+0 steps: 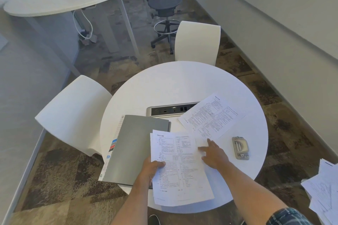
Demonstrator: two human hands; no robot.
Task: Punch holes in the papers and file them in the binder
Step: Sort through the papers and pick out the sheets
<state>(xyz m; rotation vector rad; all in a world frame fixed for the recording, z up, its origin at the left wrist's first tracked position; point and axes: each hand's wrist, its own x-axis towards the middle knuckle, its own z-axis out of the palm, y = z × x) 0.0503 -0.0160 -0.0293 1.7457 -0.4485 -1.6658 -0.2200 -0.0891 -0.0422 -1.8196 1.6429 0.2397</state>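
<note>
Head view: left hand (152, 169) grips the printed sheets (180, 168) at their left edge, over the closed grey binder (136, 149).
Right hand (214, 153) lies flat-fingered, seemingly touching their right edge; hole punch (240, 148) sits right of it, bare round table (182, 82) beyond.

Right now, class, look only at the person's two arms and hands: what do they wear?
Both forearms are bare. The left hand and right hand show no gloves, rings or watch. A blue-and-white plaid sleeve covers the right upper arm.

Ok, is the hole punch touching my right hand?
Apart. The head view shows bare white tabletop between the right hand and the hole punch, which lies alone to its right.
</note>
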